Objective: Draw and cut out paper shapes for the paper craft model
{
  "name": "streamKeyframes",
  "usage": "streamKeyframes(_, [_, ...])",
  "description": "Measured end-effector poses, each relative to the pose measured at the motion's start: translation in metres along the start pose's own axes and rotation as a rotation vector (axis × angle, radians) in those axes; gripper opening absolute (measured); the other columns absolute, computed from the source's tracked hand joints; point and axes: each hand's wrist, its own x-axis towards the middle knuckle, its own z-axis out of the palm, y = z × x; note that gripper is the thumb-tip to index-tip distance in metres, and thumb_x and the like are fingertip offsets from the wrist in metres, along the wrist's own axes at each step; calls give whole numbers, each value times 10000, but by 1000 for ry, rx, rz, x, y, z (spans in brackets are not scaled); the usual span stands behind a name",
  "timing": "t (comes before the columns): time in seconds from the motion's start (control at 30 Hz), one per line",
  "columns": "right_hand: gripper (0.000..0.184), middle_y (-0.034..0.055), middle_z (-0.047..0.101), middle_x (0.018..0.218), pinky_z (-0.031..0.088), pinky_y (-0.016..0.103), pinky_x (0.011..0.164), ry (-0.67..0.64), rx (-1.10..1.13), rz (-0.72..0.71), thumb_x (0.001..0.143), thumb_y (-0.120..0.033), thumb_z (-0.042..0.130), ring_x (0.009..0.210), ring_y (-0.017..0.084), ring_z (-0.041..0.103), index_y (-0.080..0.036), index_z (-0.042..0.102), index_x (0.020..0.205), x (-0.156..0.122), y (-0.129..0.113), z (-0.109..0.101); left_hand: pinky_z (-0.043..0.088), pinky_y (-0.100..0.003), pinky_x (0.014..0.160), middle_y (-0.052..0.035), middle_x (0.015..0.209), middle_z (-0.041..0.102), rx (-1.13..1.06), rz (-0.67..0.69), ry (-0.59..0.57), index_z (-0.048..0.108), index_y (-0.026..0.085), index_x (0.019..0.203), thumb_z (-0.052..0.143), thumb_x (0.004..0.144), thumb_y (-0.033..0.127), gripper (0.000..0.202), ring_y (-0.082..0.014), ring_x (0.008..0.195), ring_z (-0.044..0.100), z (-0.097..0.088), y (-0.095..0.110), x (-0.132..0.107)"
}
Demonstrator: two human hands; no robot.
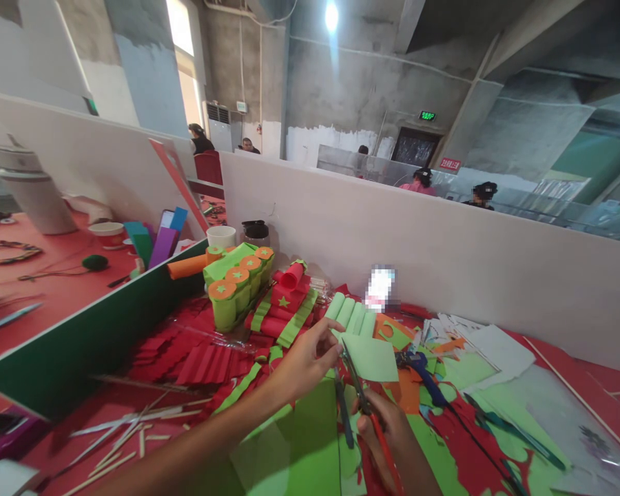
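Note:
My left hand pinches the left edge of a pale green paper sheet between thumb and fingers. In my right hand are scissors with red handles; their blades point up at the edge of that sheet, close to my left fingertips. Whether the blades touch the paper I cannot tell. Behind the sheet lie several pale green paper rolls side by side. A grey, knife-like tool rests on bright green sheets below my hands.
Left of the rolls stand a red and green paper model with a star and green cylinders with orange tops. A blue glue gun and paper scraps lie right. Thin sticks are at lower left. A white partition runs behind.

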Motion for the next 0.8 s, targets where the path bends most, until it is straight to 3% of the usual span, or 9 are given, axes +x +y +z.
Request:
streamKeyframes(0.37, [593, 1, 513, 612, 337, 200, 460, -18, 0, 2, 818, -746, 439, 524, 125, 433, -173, 591, 809, 0, 4, 0, 410, -241, 639, 23, 758, 522, -20, -6, -4, 477, 193, 1126, 519, 931, 334, 245, -126, 696, 535, 1, 0, -1])
streamKeyframes(0.67, [618, -47, 390, 563, 272, 204, 450, -28, 54, 54, 816, -767, 422, 480, 101, 335, -170, 571, 866, -3, -4, -1, 414, -235, 633, 48, 737, 499, -156, -29, -5, 397, 224, 1086, 553, 915, 350, 264, -120, 686, 551, 4, 3, -4])
streamKeyframes(0.8, [616, -71, 308, 537, 217, 202, 415, -19, 127, 62, 799, -784, 434, 448, 88, 277, -184, 556, 860, -3, -2, 1, 374, -209, 591, 85, 681, 401, -193, -44, -14, 376, 232, 1090, 596, 890, 337, 315, -96, 634, 484, 6, 4, -4])
